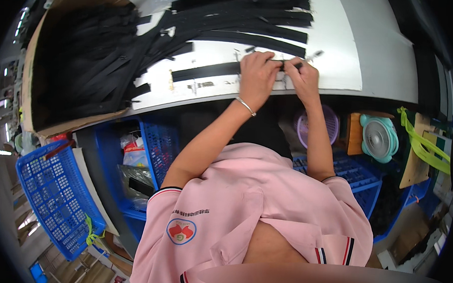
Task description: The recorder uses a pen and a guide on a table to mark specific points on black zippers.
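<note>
Across the grey worktable [389, 63] lies a smooth white board [339, 50], its front edge close to a person in a pink short-sleeved polo shirt [239, 193]. At the left end, an open brown cardboard box [29, 80] is heaped with black strips, and a loose pile of flat black fabric strips [243, 17] spreads from it over the far part of the board.

Near the front edge, a single long flat black strip [207, 72] lies roughly crosswise and runs under the left hand [257, 74], which wears a silver-coloured bangle [245, 106]. That hand's fingers are bent and close together, their tips at a short dark length showing between the hands; whether they grip it or only press it, I cannot tell. Just beside it, the right hand [302, 79] has thumb and forefinger drawn narrow around dark material in line with the strip. Whether it is one continuous piece is hidden by the left hand.
</note>
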A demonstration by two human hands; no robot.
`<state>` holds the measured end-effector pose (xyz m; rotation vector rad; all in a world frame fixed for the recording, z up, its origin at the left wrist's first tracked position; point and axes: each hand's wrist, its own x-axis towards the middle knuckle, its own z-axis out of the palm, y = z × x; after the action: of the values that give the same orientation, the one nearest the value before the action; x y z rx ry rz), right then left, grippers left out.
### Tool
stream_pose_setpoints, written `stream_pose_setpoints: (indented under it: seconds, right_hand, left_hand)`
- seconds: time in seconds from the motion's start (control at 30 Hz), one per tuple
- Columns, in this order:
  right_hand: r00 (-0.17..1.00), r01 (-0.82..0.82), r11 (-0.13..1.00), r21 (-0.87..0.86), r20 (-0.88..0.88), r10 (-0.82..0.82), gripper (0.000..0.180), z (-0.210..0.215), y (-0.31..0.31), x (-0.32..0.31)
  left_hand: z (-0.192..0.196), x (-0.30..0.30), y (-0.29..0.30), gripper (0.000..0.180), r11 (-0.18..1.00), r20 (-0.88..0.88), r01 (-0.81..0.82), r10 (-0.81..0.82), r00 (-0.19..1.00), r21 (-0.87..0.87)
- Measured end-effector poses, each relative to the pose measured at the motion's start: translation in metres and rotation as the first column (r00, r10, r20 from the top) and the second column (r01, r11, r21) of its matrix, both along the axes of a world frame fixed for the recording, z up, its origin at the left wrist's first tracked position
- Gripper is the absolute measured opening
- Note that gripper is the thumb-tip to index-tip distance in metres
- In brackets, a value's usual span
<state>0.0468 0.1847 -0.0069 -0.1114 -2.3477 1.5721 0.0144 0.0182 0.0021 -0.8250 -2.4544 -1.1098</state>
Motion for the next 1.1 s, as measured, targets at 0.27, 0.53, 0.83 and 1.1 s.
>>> stream_pose_setpoints:
  seconds: [0.27,0.53,0.83,1.1]
  right_hand:
    - [0.980,0.161,0.969,-0.187,-0.088,-0.180,0.010,0.005,-0.013,0.011]
    - [0.974,0.079,0.876,0.477,-0.225,0.034,0.030,0.029,-0.029,-0.007]
    - [0.984,0.133,0.739,0.661,-0.176,-0.020,0.051,0.035,-0.040,-0.028]
    - [0.947,0.301,0.715,0.631,-0.287,-0.145,0.053,0.014,-0.024,-0.081]
  left_hand:
    - [0.015,-0.009,-0.004,0.056,0.996,0.076,-0.090,0.089,0.993,0.005]
    - [0.002,-0.099,-0.127,0.037,0.877,-0.140,-0.477,0.467,0.873,-0.052]
    - [-0.003,-0.153,-0.248,0.019,0.648,-0.190,-0.682,0.663,0.724,-0.340]
    - [0.020,-0.079,-0.174,0.026,0.873,-0.328,-0.468,0.406,0.853,-0.136]
